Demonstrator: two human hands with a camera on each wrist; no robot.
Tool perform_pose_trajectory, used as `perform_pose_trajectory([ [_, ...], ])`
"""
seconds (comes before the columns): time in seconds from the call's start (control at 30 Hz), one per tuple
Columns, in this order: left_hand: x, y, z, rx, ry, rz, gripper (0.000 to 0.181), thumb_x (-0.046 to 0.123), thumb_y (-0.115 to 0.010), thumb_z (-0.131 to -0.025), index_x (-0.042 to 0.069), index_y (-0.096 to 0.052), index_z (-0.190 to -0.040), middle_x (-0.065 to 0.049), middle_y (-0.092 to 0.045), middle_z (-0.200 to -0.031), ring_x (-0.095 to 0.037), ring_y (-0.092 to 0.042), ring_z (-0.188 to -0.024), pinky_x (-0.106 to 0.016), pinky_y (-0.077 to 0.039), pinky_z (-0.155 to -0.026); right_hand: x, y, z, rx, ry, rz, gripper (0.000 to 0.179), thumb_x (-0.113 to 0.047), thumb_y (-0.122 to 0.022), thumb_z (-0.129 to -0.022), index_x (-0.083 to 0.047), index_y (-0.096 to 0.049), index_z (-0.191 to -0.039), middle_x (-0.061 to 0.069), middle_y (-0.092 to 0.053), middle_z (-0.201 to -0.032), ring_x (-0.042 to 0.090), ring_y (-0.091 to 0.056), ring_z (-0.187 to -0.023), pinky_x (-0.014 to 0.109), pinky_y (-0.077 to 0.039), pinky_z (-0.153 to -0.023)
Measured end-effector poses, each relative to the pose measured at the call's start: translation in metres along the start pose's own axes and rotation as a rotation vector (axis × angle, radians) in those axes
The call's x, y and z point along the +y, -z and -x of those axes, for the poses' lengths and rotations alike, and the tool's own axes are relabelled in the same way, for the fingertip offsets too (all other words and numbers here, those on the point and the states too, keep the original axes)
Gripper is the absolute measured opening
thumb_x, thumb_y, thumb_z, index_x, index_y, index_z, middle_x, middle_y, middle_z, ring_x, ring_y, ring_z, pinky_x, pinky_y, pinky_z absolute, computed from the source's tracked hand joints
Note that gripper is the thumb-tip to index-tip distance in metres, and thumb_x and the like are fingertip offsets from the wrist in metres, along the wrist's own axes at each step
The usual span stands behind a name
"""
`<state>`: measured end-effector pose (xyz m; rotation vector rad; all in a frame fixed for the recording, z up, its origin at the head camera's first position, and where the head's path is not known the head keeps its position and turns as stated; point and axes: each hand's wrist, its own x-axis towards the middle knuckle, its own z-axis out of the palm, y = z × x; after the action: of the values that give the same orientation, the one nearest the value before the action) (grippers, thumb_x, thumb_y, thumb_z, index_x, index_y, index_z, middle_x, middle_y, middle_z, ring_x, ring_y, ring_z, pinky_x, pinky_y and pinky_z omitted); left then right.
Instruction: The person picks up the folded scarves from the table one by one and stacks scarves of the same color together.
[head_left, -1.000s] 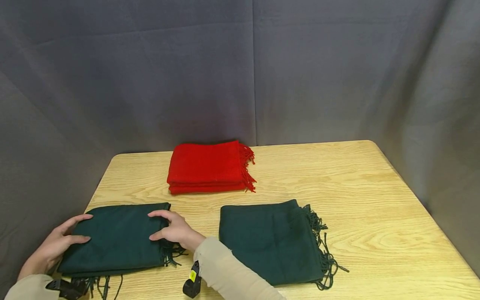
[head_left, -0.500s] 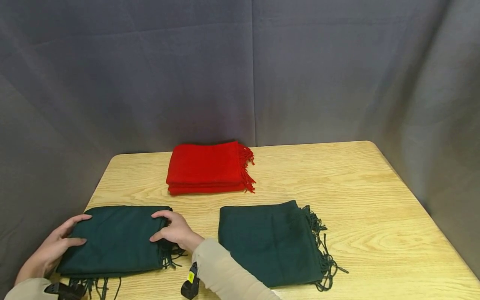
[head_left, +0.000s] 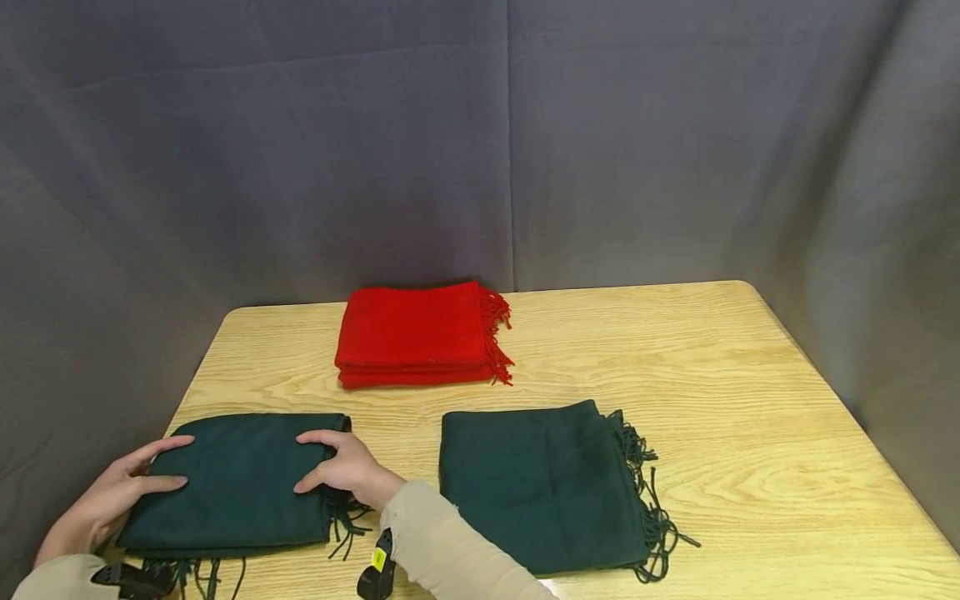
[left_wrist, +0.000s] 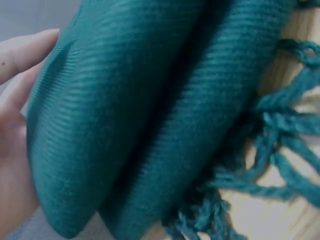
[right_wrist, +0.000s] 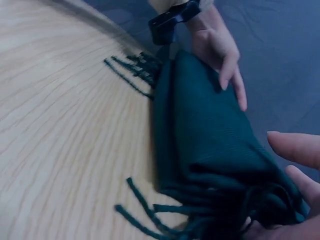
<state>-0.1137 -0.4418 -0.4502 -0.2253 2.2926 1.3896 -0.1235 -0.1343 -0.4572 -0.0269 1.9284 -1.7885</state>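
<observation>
A folded dark green scarf [head_left: 240,483] with fringe lies at the table's left front, between my two hands. My left hand [head_left: 112,504] holds its left end, thumb and index finger over the top; in the left wrist view the palm [left_wrist: 15,165] lies against the rounded folds [left_wrist: 100,125]. My right hand [head_left: 348,467] grips the fringed right end, thumb and index finger on top. In the right wrist view, part of that hand [right_wrist: 285,232] shows beneath the fringe [right_wrist: 165,220]. The remaining fingers are mostly hidden by cloth.
A second folded green scarf [head_left: 543,487] lies to the right, its fringe pointing right, close to my right sleeve [head_left: 457,542]. Behind, a folded red scarf [head_left: 412,329] rests near the far edge of the wooden table [head_left: 712,375]. Grey curtains [head_left: 637,150] surround the table.
Both hands stay at the scarf's ends. My right thumb and index finger have shifted slightly left over the cloth, and the scarf's top right corner has spread slightly rightward.
</observation>
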Motion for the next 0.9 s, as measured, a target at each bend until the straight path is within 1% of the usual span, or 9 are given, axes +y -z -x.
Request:
perform_pose_trajectory([
  [0.2, -0.002, 0.000, 0.000, -0.071, -0.063, -0.089, 0.077, 0.017, -0.064, -0.084, 0.018, -0.019, -0.146, -0.032, 0.010, -0.144, -0.054, 0.011, -0.126, -0.069, -0.010, -0.089, 0.004, -0.001, -0.002, -0.035, 0.022, 0.065, 0.063, 0.010, -0.076, -0.060, -0.027, -0.066, -0.109, -0.006, -0.052, -0.117, 0.015, -0.048, -0.108, 0.027, -0.045, -0.080],
  [0.27, -0.004, -0.001, 0.000, -0.082, -0.090, -0.114, 0.077, 0.016, -0.063, -0.085, 0.017, -0.017, -0.147, -0.034, 0.006, -0.143, -0.055, 0.004, -0.126, -0.068, -0.015, -0.087, 0.005, -0.001, -0.002, -0.035, 0.030, 0.082, 0.063, 0.009, -0.077, -0.061, -0.027, -0.065, -0.111, -0.006, -0.052, -0.118, 0.015, -0.047, -0.109, 0.026, -0.044, -0.080],
  [0.33, -0.006, -0.003, 0.000, -0.079, -0.102, -0.143, 0.077, 0.018, -0.063, -0.085, 0.019, -0.017, -0.146, -0.033, -0.002, -0.143, -0.052, -0.013, -0.126, -0.064, -0.023, -0.089, 0.006, -0.001, -0.003, -0.027, 0.033, 0.080, 0.061, 0.007, -0.077, -0.062, -0.026, -0.065, -0.112, -0.006, -0.052, -0.119, 0.015, -0.046, -0.111, 0.027, -0.044, -0.082],
  [0.37, -0.007, -0.003, -0.001, -0.082, -0.114, -0.149, 0.076, 0.017, -0.062, -0.085, 0.020, -0.017, -0.147, -0.034, -0.003, -0.142, -0.052, -0.016, -0.124, -0.063, -0.025, -0.087, 0.006, -0.001, -0.003, -0.021, 0.031, 0.076, 0.059, 0.005, -0.077, -0.064, -0.026, -0.064, -0.112, -0.006, -0.052, -0.119, 0.016, -0.046, -0.112, 0.028, -0.043, -0.084],
  [0.5, -0.006, -0.006, -0.002, -0.083, -0.125, -0.149, 0.075, 0.017, -0.062, -0.085, 0.020, -0.019, -0.146, -0.033, -0.002, -0.143, -0.053, -0.012, -0.125, -0.064, -0.023, -0.087, 0.008, -0.001, -0.004, -0.007, 0.035, 0.048, 0.052, 0.000, -0.075, -0.070, -0.025, -0.064, -0.113, -0.005, -0.051, -0.122, 0.019, -0.045, -0.115, 0.031, -0.042, -0.088],
  [0.57, -0.004, -0.007, -0.002, -0.087, -0.137, -0.147, 0.073, 0.016, -0.062, -0.086, 0.018, -0.020, -0.146, -0.034, 0.003, -0.143, -0.057, 0.002, -0.124, -0.068, -0.017, -0.085, 0.009, -0.002, -0.004, -0.006, 0.038, 0.040, 0.051, 0.000, -0.074, -0.071, -0.026, -0.064, -0.114, -0.005, -0.052, -0.122, 0.019, -0.045, -0.116, 0.032, -0.042, -0.088],
  [0.67, -0.001, -0.010, -0.002, -0.067, -0.147, -0.175, 0.073, 0.018, -0.063, -0.085, 0.015, -0.022, -0.145, -0.034, -0.002, -0.143, -0.057, 0.000, -0.125, -0.069, -0.017, -0.084, 0.009, -0.003, -0.005, -0.004, 0.040, 0.016, 0.055, 0.004, -0.073, -0.070, -0.025, -0.063, -0.116, -0.006, -0.052, -0.123, 0.019, -0.045, -0.117, 0.032, -0.042, -0.089],
  [0.77, 0.002, -0.014, 0.000, -0.029, -0.189, -0.173, 0.071, 0.016, -0.064, -0.084, 0.016, -0.026, -0.144, -0.016, -0.010, -0.148, -0.055, -0.001, -0.126, -0.069, -0.016, -0.085, 0.009, -0.005, -0.006, 0.008, 0.034, -0.009, 0.061, 0.007, -0.073, -0.067, -0.025, -0.062, -0.118, -0.004, -0.051, -0.124, 0.020, -0.043, -0.119, 0.033, -0.042, -0.090],
  [0.9, 0.009, -0.016, 0.005, 0.013, -0.243, -0.143, 0.071, 0.013, -0.065, -0.083, 0.019, -0.029, -0.144, -0.010, -0.008, -0.149, -0.053, 0.004, -0.128, -0.070, -0.012, -0.086, 0.007, -0.005, -0.005, 0.020, 0.043, -0.032, 0.064, 0.009, -0.073, -0.065, -0.022, -0.060, -0.120, -0.003, -0.051, -0.125, 0.020, -0.042, -0.120, 0.033, -0.041, -0.092],
])
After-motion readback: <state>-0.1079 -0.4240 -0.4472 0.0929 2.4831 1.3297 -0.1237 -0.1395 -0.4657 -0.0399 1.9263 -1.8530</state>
